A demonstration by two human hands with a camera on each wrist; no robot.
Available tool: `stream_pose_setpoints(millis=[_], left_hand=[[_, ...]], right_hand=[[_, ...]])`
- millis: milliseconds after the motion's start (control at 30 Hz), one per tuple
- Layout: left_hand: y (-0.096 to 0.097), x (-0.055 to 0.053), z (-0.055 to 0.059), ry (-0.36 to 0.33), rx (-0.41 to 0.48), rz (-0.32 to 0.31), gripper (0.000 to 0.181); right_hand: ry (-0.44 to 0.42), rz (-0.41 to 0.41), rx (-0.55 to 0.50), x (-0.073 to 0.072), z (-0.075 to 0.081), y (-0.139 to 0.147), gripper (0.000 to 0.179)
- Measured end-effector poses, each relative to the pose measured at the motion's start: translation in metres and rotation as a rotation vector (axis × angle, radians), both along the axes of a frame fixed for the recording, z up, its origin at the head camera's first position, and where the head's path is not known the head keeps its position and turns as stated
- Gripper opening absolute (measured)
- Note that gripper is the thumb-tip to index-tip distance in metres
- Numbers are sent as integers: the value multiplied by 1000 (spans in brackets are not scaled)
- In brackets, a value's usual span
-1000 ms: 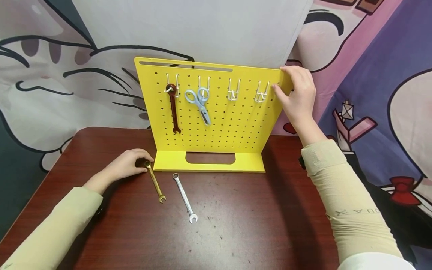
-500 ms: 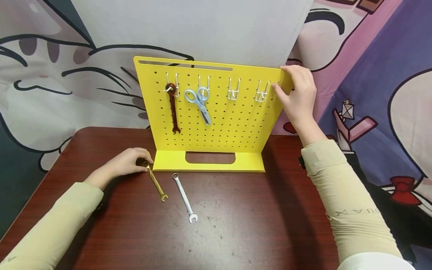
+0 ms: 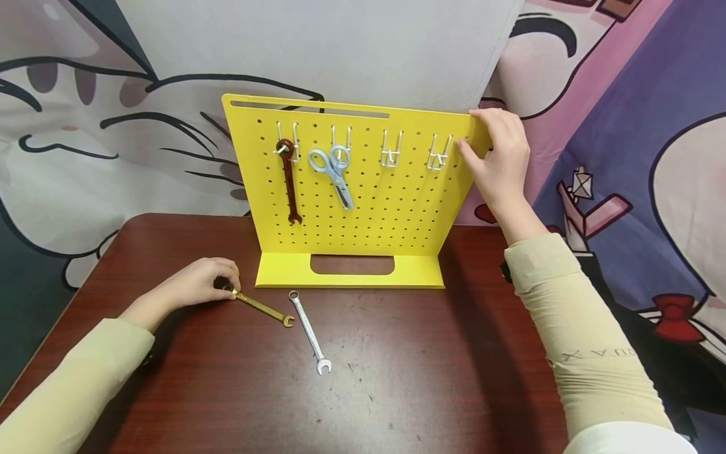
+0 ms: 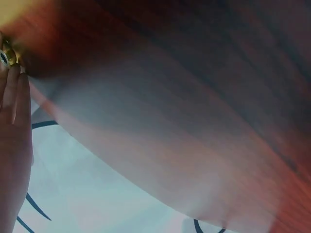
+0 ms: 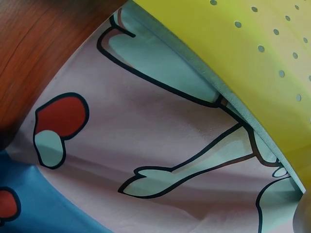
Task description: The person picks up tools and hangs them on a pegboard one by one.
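Note:
In the head view my left hand [image 3: 198,284] pinches the ring end of a gold combination wrench [image 3: 263,308], whose open end points right. Fingers partly cover that ring end; a bit of the gold wrench [image 4: 8,56] shows at the left edge of the left wrist view. My right hand [image 3: 503,161] grips the upper right edge of a yellow pegboard [image 3: 363,214], thumb on its front face. A silver combination wrench [image 3: 309,332] lies on the table before the board. On the board's hooks hang a dark red-brown wrench [image 3: 290,186] and light blue scissors [image 3: 334,173].
Two bare white hooks, a middle one [image 3: 391,154] and a right one [image 3: 439,157], sit on the board's right half. The board's foot stands on a dark red wooden table [image 3: 408,372]. A printed cloth wall [image 3: 170,170] rises close behind.
My left hand has drawn back toward the left and nearer to me with the gold wrench, whose open end has swung up and right. My right hand stays on the board.

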State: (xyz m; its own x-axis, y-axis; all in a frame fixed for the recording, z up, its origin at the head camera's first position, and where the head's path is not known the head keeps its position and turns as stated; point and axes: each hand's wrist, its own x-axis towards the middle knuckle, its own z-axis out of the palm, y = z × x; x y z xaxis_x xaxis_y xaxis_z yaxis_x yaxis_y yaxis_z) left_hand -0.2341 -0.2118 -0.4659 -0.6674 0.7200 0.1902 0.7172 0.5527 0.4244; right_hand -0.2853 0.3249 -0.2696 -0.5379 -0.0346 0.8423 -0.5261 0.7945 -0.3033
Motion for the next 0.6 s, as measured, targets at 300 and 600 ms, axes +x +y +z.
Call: stream_pose_setpoints(millis=[300,600], left_hand=[[-7,6,4,-100,-7,50,33],[-8,13,14,-154,-3,76,24]], right_hand=[[5,0,1,0,1,0,36],[7,-3,10,0,0,0,36]])
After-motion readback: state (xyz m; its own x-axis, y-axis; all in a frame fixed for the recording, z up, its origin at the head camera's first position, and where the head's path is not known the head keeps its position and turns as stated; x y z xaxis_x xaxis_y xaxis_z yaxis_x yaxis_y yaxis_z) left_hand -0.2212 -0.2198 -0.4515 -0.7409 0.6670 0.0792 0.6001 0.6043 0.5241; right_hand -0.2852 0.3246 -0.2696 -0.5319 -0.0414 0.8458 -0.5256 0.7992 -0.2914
